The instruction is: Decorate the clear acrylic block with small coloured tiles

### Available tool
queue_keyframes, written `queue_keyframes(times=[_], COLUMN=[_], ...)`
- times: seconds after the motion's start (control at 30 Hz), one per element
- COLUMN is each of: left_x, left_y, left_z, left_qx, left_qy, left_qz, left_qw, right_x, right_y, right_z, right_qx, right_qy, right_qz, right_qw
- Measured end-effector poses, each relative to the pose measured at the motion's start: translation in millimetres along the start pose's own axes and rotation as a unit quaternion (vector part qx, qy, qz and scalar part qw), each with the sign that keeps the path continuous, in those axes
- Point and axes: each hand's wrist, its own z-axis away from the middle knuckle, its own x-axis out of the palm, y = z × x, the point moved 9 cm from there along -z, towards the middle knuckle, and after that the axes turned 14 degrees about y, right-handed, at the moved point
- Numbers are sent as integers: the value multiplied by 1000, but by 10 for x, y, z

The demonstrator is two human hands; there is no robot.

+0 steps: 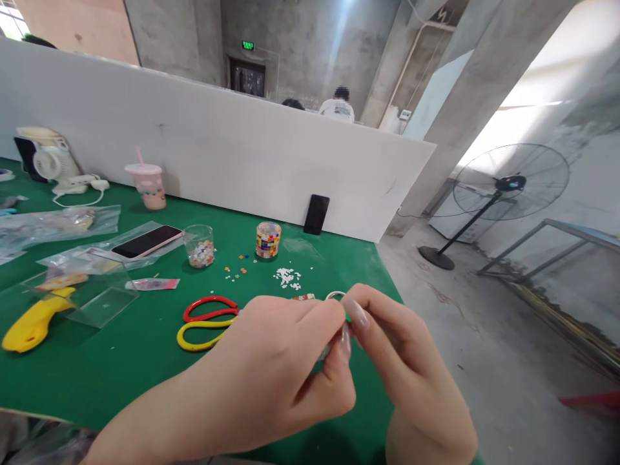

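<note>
My left hand [285, 361] and my right hand [407, 361] meet above the near edge of the green table [121, 361]. Both are closed in a pinch, fingertips touching each other over something small that I cannot make out. A thin pale loop [335, 295] shows just past the fingertips. Beyond the hands lie a scatter of white beads [287, 278] and a few coloured beads [237, 268]. Red and yellow loops [206, 321], perhaps scissor handles, lie left of my left hand.
A bead-covered cup [268, 239], a clear cup of beads [199, 245], a pink phone [146, 241] on plastic bags, a pink drink [146, 186], a yellow tool [33, 321], a black phone [316, 214] against the white partition [217, 142]. A floor fan [504, 187] stands right. People sit behind the partition.
</note>
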Motion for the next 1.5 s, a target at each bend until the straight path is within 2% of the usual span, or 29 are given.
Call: queue_keyframes(times=[0.1,0.23,0.5,0.67,0.8,0.97,1.03,1.27,1.4,1.5], left_x=[23,30,-65,-91,-134,-174,-179,-233,-232,-223], left_y=[-5,-17,-7,-13,-14,26,32,52,56,52], left_z=[27,43,5,6,14,4,-7,-44,-44,-47], left_qx=[-12,-21,-20,-17,0,24,25,30,28,24], left_qy=[-43,-60,-23,6,48,84,87,108,98,91], left_qz=[18,30,31,26,9,3,-1,-5,2,3], left_qw=[999,997,999,1000,999,996,996,994,995,996], right_x=[23,23,-13,-18,10,3,6,25,32,12], right_y=[-32,-100,-149,-276,-258,-170,-142,-101,-82,-92], right_z=[14,24,67,81,83,126,137,59,37,58], right_qx=[-16,-47,-95,-150,-128,-82,-72,-62,-43,-55], right_qy=[-19,-31,-15,-1,2,74,86,68,76,87], right_qz=[-8,9,57,73,70,33,8,-42,-58,-46], right_qw=[1000,998,994,986,989,993,994,995,994,994])
